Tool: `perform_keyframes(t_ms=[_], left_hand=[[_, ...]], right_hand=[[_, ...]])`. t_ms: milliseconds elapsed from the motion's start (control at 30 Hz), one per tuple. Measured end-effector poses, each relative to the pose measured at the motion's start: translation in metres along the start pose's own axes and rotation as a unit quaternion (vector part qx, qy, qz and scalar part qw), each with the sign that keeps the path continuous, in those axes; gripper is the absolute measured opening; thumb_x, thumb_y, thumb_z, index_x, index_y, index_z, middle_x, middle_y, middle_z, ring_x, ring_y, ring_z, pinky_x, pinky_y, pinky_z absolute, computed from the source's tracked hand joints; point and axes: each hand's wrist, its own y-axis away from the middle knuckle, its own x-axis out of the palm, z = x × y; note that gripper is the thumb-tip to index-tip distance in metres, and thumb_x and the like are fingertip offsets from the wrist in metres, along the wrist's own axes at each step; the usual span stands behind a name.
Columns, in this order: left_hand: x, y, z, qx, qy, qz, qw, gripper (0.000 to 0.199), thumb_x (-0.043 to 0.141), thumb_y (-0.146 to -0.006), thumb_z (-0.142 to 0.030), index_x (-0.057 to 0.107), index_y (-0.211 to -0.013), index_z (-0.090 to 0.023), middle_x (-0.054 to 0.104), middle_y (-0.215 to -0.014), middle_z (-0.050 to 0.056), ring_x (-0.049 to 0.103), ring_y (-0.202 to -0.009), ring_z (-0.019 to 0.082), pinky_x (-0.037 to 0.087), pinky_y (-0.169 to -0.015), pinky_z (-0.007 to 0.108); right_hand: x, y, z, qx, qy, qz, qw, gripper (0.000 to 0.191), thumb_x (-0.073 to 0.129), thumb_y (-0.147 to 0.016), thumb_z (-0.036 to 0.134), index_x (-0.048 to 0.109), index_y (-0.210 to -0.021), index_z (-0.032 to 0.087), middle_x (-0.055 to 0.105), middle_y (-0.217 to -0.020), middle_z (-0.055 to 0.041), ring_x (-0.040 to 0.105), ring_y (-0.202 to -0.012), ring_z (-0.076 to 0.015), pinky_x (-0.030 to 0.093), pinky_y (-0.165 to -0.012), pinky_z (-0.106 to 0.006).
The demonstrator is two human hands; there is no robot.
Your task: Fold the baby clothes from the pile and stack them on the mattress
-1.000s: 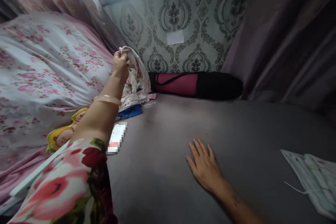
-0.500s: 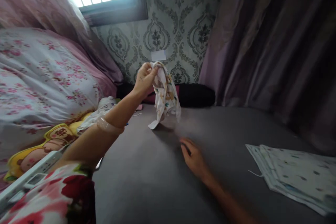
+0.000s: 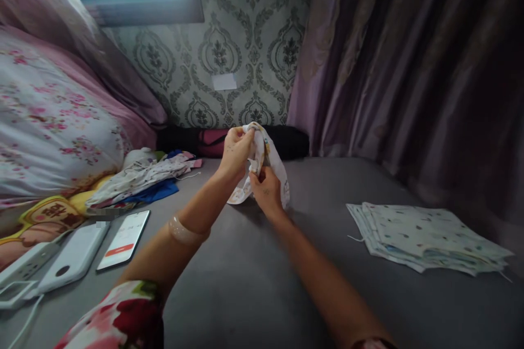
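A white cloth garment (image 3: 277, 166) with a small coloured print hangs bunched above the grey bed sheet (image 3: 221, 289). At its top edge, my left hand (image 3: 237, 150) is closed, pinching the fabric between thumb and fingers. Lower down, my right hand (image 3: 267, 188) is closed on a fold of the same garment. Part of the cloth lies hidden behind both hands, and its lower end reaches down near the sheet. Its exact kind cannot be made out.
Folded pale printed cloths (image 3: 426, 234) lie stacked at the right. On the left are a phone (image 3: 125, 241), a white power bank (image 3: 76, 256), a power strip (image 3: 30, 262) and a heap of clothes (image 3: 143, 177). A black and maroon roll (image 3: 286, 142) lines the wall.
My right hand has risen from over the sheet and taken hold of the garment. My left hand and the garment are slightly lower. The view has turned to the right.
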Motion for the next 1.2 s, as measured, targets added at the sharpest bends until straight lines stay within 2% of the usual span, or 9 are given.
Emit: perform_keyframes(t_ms=[133,300,367,467,533,667,833,1033,1200], left_hand=[[-0.030,-0.010,-0.001,0.055,-0.065,-0.053,0.995,0.019,0.068,-0.071,-0.031,0.055,-0.075,-0.017,0.057,-0.070,-0.001,0.056,-0.067,0.013,0.045,-0.063,0.023],[-0.061,-0.006,-0.010,0.162,-0.256,-0.143,0.942,0.013,0.069,-0.061,-0.027,0.059,-0.064,-0.019,0.060,-0.090,0.002,0.055,-0.094,0.019,0.045,-0.079,0.028],[-0.064,0.001,-0.015,0.155,-0.235,-0.112,0.953,0.012,0.067,-0.063,-0.027,0.058,-0.062,-0.018,0.061,-0.088,0.003,0.056,-0.088,0.017,0.045,-0.075,0.027],[-0.065,0.016,-0.017,0.071,-0.157,-0.052,0.984,0.018,0.063,-0.067,-0.030,0.052,-0.060,-0.018,0.055,-0.066,-0.001,0.050,-0.061,0.011,0.040,-0.056,0.022],[-0.066,0.027,-0.010,0.014,-0.134,-0.039,0.990,0.026,0.065,-0.068,-0.034,0.047,-0.058,-0.019,0.045,-0.054,-0.005,0.040,-0.049,0.008,0.031,-0.046,0.019],[-0.073,0.053,0.025,-0.107,-0.158,0.020,0.981,0.041,0.071,-0.067,-0.047,0.043,-0.058,-0.019,0.037,-0.048,-0.007,0.032,-0.042,0.005,0.022,-0.040,0.018],[-0.079,0.084,0.063,-0.214,-0.156,0.097,0.959,0.046,0.072,-0.066,-0.059,0.054,-0.078,-0.019,0.048,-0.054,-0.006,0.039,-0.042,0.006,0.027,-0.039,0.017],[-0.090,0.091,0.060,-0.231,-0.150,0.268,0.923,0.043,0.069,-0.070,-0.058,0.059,-0.072,-0.017,0.048,-0.056,-0.005,0.041,-0.044,0.006,0.025,-0.039,0.018],[-0.101,0.086,0.057,-0.255,-0.086,0.355,0.895,0.033,0.080,-0.063,-0.040,0.062,-0.078,-0.017,0.059,-0.068,-0.002,0.054,-0.059,0.010,0.040,-0.052,0.020]], right_hand=[[-0.014,-0.009,0.001,-0.023,-0.075,0.103,0.992,0.013,0.060,-0.079,0.030,0.060,-0.086,0.019,0.068,-0.082,-0.0029,0.063,-0.073,-0.0161,0.048,-0.068,-0.028],[-0.060,-0.025,0.033,-0.071,-0.066,0.188,0.977,0.013,0.053,-0.079,0.025,0.062,-0.086,0.018,0.066,-0.083,-0.0015,0.060,-0.075,-0.0144,0.046,-0.070,-0.026],[-0.083,-0.027,0.053,-0.070,-0.057,0.210,0.974,0.014,0.052,-0.078,0.024,0.063,-0.083,0.018,0.065,-0.082,-0.0010,0.058,-0.075,-0.0142,0.045,-0.068,-0.026],[-0.112,-0.025,0.077,-0.085,-0.055,0.244,0.965,0.018,0.058,-0.076,0.029,0.063,-0.089,0.018,0.064,-0.079,0.0005,0.057,-0.072,-0.0135,0.044,-0.064,-0.025],[-0.124,-0.021,0.080,-0.098,-0.026,0.270,0.957,0.029,0.065,-0.074,0.032,0.063,-0.100,0.019,0.062,-0.077,0.0022,0.056,-0.067,-0.0124,0.043,-0.060,-0.024],[-0.131,-0.012,0.050,-0.100,0.083,0.300,0.945,0.032,0.070,-0.074,0.036,0.067,-0.102,0.021,0.066,-0.079,0.0019,0.058,-0.068,-0.0133,0.044,-0.060,-0.024],[-0.130,-0.003,0.002,-0.113,0.207,0.281,0.930,0.020,0.066,-0.078,0.034,0.073,-0.095,0.026,0.073,-0.088,-0.0003,0.065,-0.081,-0.0194,0.047,-0.074,-0.029],[-0.136,0.003,-0.011,-0.112,0.210,0.268,0.933,0.019,0.062,-0.081,0.033,0.073,-0.094,0.025,0.074,-0.093,-0.0014,0.066,-0.085,-0.0192,0.047,-0.076,-0.029],[-0.141,0.000,-0.017,-0.126,0.180,0.259,0.941,0.017,0.061,-0.081,0.031,0.072,-0.090,0.021,0.072,-0.094,-0.0028,0.064,-0.087,-0.0177,0.046,-0.079,-0.028]])
